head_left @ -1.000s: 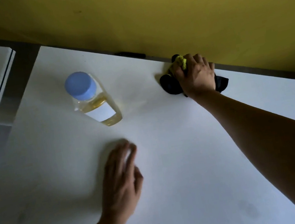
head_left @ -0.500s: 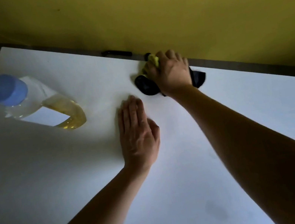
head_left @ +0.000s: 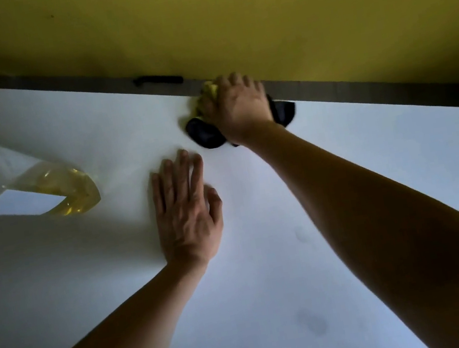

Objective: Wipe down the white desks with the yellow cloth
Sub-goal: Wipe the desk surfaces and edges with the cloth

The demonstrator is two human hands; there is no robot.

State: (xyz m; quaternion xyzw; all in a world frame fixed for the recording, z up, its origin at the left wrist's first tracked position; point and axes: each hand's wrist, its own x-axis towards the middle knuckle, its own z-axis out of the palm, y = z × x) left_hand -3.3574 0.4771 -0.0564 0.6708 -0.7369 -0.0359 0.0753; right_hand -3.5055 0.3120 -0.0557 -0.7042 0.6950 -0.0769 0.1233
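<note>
My right hand (head_left: 241,108) grips a bunched cloth at the far edge of the white desk (head_left: 345,184), close to the yellow wall. The cloth (head_left: 210,92) shows yellow above my fingers and dark parts on both sides of my hand. My left hand (head_left: 186,211) lies flat on the desk, fingers straight and together, just in front of the cloth and apart from it. It holds nothing.
A clear bottle (head_left: 42,187) with a blue cap and yellowish liquid stands at the left. A small black object (head_left: 158,80) lies on the dark strip between desk and yellow wall (head_left: 224,7). Faint smudges (head_left: 312,321) mark the near desk surface.
My left hand has moved forward toward the cloth and now lies flat on the desk. My right hand stays on the cloth at the back edge. The view has shifted right, pushing the bottle left.
</note>
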